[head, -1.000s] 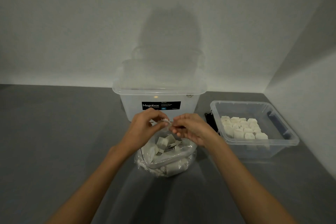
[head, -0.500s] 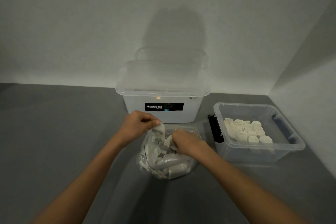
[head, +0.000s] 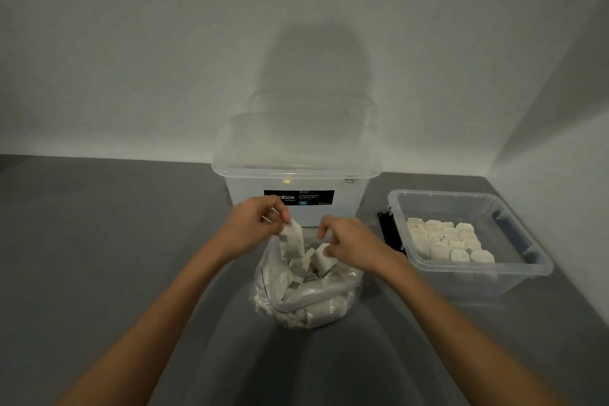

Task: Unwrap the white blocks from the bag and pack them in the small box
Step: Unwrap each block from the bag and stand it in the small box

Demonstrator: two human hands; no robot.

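Plastic-wrapped block point(head: 291, 242) hangs from left hand point(head: 253, 224); right hand point(head: 351, 245) pinches bagged block point(head: 320, 259).

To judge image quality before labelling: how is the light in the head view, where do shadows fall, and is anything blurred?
Head view: dim grey light; a broad soft shadow on the back wall above the large lidded box; a small glint on that box's front; left hand and right hand slightly soft; the label's fine print unreadable.
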